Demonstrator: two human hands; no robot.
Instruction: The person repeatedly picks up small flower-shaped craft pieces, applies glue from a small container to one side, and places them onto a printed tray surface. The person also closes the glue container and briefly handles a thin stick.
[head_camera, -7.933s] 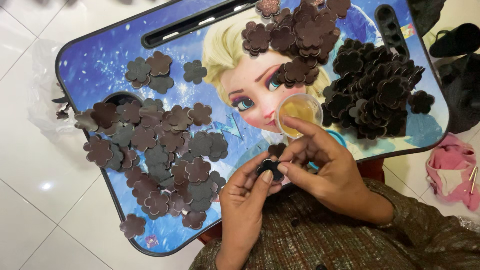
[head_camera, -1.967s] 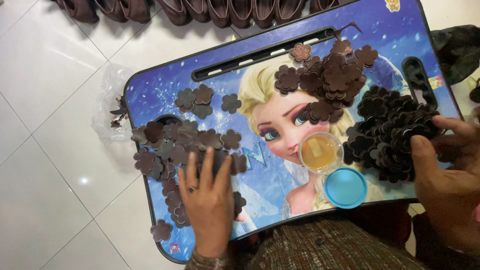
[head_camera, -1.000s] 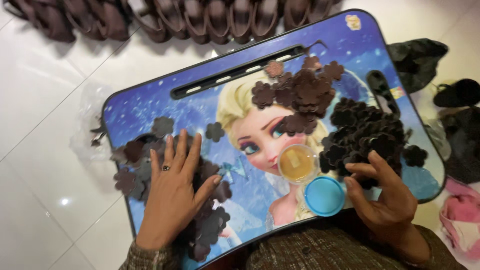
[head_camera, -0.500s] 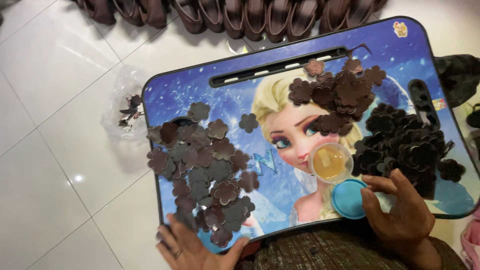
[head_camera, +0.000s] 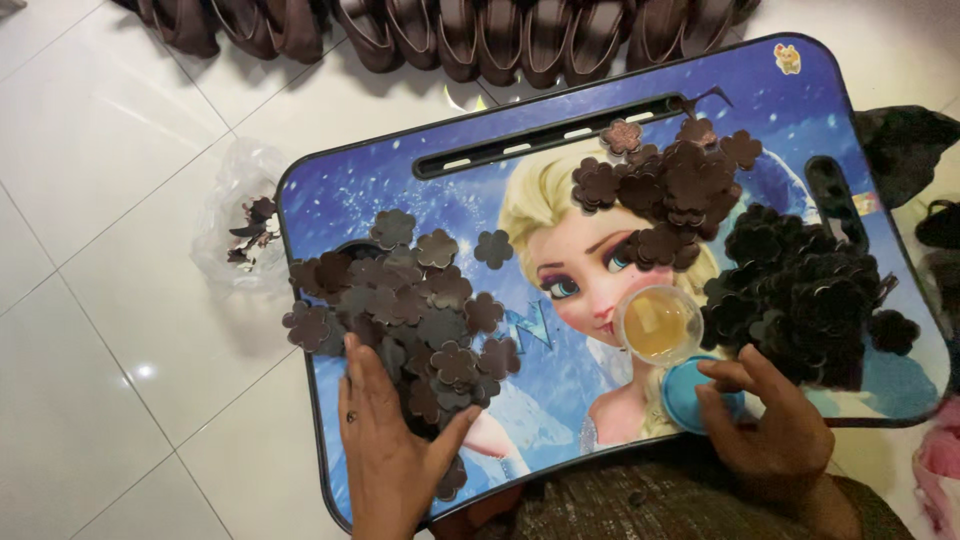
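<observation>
**Down on the tray: two hands among brown flower cutouts**

Seen from above, left hand (head_camera: 392, 455) laid flat on the near edge of the left pile (head_camera: 405, 310) of brown flower-shaped cutouts — fingers spread and straight, thumb angled out to the right, pinching nothing, just pressing on the pieces beneath. Right hand (head_camera: 770, 425) resting at the tray's near right, fingers loosely curled over the blue lid (head_camera: 690, 395), fingertips touching it and the near edge of the dark pile (head_camera: 805, 295); nothing clearly gripped between the fingers.

Set on a lap tray (head_camera: 470, 190) printed with a blue cartoon picture, dark-rimmed, with a long slot near its far edge. Left pile spread loosely over the tray's left half, one lone flower (head_camera: 493, 248) lying just apart to its right. Second brown pile (head_camera: 665, 190) heaped at the far centre-right; dark pile, nearly black, stacked thicker along the right side. Small clear cup (head_camera: 659, 325) of yellowish liquid standing upright between the piles, just beside the blue lid and touching it or nearly so.

Beyond the tray on the white tiled floor — a clear plastic bag (head_camera: 240, 230) with a few brown scraps at the left, and a row of dark brown sandal straps (head_camera: 480, 40) along the far edge. Pink item (head_camera: 940, 460) at the right margin, too cropped to identify.
</observation>
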